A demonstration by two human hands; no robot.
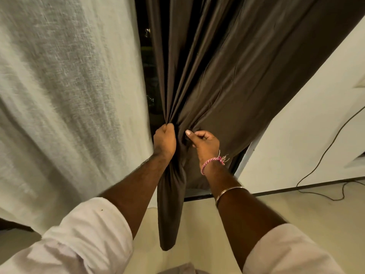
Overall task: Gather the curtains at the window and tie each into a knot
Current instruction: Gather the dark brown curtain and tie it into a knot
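A dark brown curtain hangs at the window, its folds drawn together toward the middle. My left hand is fisted around the bunched folds, and the gathered tail hangs down below it toward the floor. Just to the right, my right hand pinches more of the same brown fabric between thumb and fingers. A white sheer curtain hangs loose on the left, apart from both hands.
Dark window glass shows in the gap between the two curtains. A white wall stands at the right, with a black cable running down it to the pale floor.
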